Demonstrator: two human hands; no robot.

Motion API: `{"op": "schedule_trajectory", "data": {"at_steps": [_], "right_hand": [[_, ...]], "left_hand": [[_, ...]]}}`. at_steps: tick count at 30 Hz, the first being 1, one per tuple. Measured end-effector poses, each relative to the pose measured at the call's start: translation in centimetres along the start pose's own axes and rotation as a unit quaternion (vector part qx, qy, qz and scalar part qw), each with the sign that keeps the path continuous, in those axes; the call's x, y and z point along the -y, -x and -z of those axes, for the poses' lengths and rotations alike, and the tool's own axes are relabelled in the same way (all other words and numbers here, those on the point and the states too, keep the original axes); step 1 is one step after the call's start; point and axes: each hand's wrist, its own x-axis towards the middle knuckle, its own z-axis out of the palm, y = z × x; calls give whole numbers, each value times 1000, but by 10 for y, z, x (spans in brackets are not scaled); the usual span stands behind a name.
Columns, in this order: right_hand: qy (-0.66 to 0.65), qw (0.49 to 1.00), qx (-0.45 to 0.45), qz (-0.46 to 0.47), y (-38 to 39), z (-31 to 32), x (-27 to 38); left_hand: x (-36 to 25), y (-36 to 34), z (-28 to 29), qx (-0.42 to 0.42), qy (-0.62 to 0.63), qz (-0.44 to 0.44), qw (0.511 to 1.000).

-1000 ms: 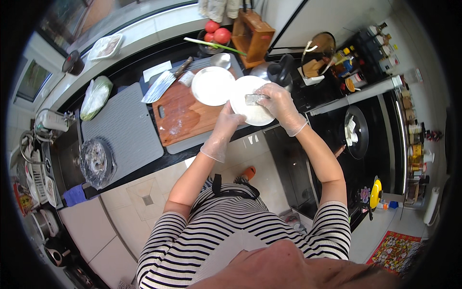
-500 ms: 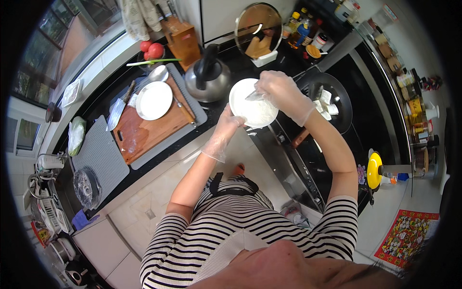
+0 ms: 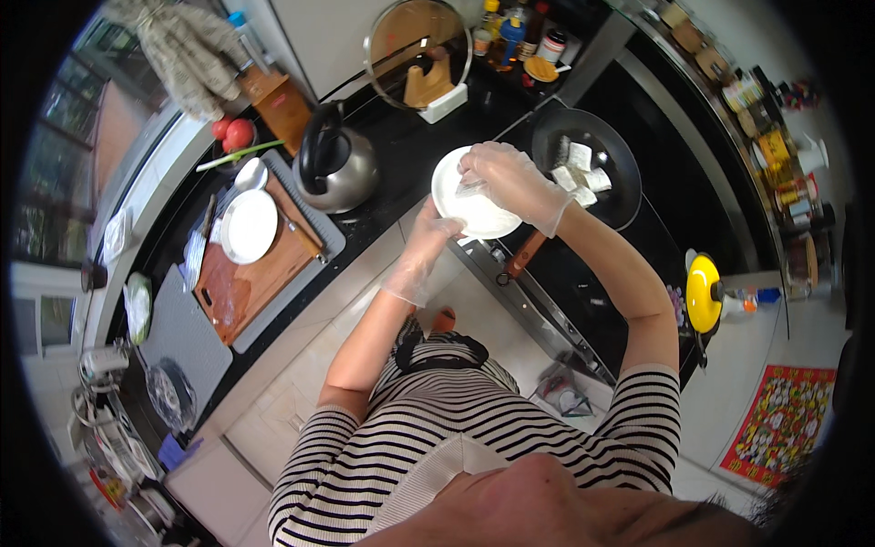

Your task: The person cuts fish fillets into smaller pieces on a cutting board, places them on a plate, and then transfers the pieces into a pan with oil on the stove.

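Both of my hands wear clear plastic gloves. My left hand (image 3: 430,239) grips the near-left rim of a white plate (image 3: 443,187), thumb over the edge, holding it up beside the stove. White powder (image 3: 488,221) like flour covers the plate's bottom. My right hand (image 3: 512,178) reaches over the plate with fingers closed on a pale silvery food piece (image 3: 469,190), mostly hidden under the fingers. Just to the right, a dark frying pan (image 3: 622,178) with a wooden handle (image 3: 523,256) sits on the stove. Several powder-coated white pieces (image 3: 580,173) lie in it.
A steel kettle (image 3: 351,173) stands left of the plate. Beyond it lie a wooden cutting board (image 3: 264,283), a white dish (image 3: 249,226) and a knife (image 3: 305,242). A glass lid (image 3: 392,55) leans at the back near bottles (image 3: 510,41). A yellow lid (image 3: 704,292) is far right.
My view has swung, so the counter and pan shift leftward in it. My right hand has moved slightly down and left over the plate. The left hand still holds the plate.
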Motion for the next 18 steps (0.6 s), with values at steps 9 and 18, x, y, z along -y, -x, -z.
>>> {"op": "schedule_trajectory", "data": {"at_steps": [9,18], "right_hand": [[-431,872,-89,-214,28,-5,-16],[242,951,188,-45,14,16,8]], "left_hand": [[5,-18,-3,8,-6,46,999],[23,-41,2,62,-20,57,996]]}}
